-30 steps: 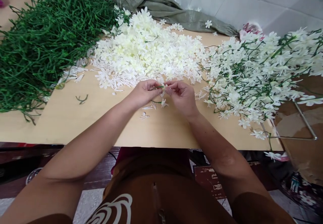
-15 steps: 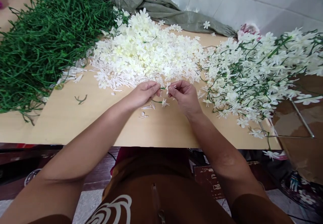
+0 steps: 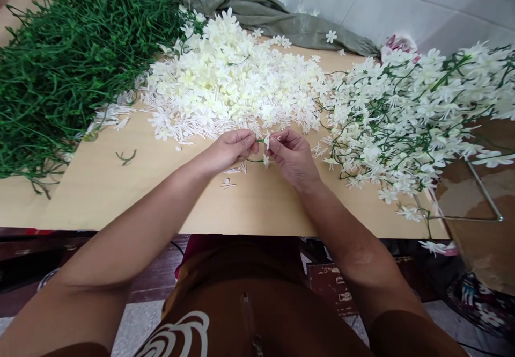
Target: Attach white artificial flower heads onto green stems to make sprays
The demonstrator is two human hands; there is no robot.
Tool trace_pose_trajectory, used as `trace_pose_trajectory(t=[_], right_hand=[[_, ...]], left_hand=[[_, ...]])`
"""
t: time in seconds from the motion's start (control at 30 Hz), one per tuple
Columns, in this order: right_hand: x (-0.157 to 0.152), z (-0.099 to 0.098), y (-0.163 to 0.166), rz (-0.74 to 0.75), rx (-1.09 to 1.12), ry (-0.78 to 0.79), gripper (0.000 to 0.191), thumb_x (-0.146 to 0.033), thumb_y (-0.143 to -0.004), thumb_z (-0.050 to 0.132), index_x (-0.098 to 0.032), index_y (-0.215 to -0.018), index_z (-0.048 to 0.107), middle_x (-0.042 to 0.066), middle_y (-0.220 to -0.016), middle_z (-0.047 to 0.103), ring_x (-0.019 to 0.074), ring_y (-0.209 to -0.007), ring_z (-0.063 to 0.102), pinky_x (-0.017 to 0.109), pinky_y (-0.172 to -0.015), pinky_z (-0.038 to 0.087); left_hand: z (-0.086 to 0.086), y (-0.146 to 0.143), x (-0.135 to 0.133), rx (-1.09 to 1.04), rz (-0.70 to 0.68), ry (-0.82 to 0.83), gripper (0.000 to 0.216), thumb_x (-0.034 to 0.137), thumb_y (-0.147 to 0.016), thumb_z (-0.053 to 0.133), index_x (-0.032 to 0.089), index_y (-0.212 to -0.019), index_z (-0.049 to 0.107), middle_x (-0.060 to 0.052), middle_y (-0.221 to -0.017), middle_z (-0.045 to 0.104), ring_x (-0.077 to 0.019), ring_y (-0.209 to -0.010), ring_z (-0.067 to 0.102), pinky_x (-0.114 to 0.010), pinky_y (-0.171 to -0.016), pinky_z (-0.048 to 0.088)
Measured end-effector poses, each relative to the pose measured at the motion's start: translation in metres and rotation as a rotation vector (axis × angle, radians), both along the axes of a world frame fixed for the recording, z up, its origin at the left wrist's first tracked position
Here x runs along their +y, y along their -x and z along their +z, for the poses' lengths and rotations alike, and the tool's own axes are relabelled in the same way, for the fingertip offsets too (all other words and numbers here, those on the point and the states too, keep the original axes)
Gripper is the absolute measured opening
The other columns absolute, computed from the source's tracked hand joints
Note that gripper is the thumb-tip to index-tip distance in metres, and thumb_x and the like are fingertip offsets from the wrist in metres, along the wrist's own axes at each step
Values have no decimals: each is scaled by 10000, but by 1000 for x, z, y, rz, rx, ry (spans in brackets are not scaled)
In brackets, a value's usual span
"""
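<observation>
My left hand (image 3: pixel 235 148) is closed in a pinch on a green plastic stem (image 3: pixel 260 141) that points right. A white artificial flower (image 3: pixel 267 140) sits at the stem's tip, and the thumb and fingers of my right hand (image 3: pixel 292 153) pinch it. Just below, a second white flower (image 3: pixel 266 160) hangs on another green branch from my left hand. Behind both hands lies a heap of loose white flower heads (image 3: pixel 237 83) with thin white stalks along its front edge.
Green plastic stems (image 3: pixel 80 62) are piled on the left. Assembled white flowers on stems (image 3: pixel 386 115) fill the right, partly over a cardboard box (image 3: pixel 478 196). A loose stem piece (image 3: pixel 126 157) and small white stalks (image 3: pixel 228 183) lie on the tabletop (image 3: pixel 161 201). Grey cloth (image 3: pixel 281 24) runs along the tiled wall.
The lower flower has shifted slightly up and right, closer to my right hand. Both hands keep their pinch at nearly the same place. The view has moved slightly.
</observation>
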State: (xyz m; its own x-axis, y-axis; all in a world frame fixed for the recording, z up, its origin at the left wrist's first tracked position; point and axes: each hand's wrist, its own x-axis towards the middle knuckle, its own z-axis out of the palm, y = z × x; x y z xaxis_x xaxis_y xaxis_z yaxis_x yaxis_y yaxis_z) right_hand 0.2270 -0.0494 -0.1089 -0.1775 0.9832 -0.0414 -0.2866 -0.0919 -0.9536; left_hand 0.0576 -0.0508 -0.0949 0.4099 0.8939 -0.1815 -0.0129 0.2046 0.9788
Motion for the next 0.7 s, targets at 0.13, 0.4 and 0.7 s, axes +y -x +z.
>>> trace_pose_trajectory(t=[0.13,0.4,0.7], right_hand=[[-2,-4,2,12,4,-32,399,-455,-563,862,-204,-710,589,-72,-659,613,47,-540,568,213,-567,521],[-5,-10,8,-106,-102,-181,429,-526,-577,826,-200,-697,575,-55,-732,633,44,-554,570,209,-557,523],[-5,-6,7,5,-110,-83,448,-536,-550,836,-200,-695,578,-79,-560,592,56,-493,547,216,-520,492]], left_hand=[[0,-1,0,43,-11,-30,418,567,-791,615,189,-660,493,85,-482,278,-50,-413,197,-240,-441,120],[-6,-2,0,-7,-93,-85,443,590,-787,617,190,-651,485,87,-468,296,-52,-413,219,-238,-436,140],[-6,-3,-1,-41,-50,-38,464,560,-775,645,186,-576,454,75,-448,300,-44,-394,231,-234,-427,125]])
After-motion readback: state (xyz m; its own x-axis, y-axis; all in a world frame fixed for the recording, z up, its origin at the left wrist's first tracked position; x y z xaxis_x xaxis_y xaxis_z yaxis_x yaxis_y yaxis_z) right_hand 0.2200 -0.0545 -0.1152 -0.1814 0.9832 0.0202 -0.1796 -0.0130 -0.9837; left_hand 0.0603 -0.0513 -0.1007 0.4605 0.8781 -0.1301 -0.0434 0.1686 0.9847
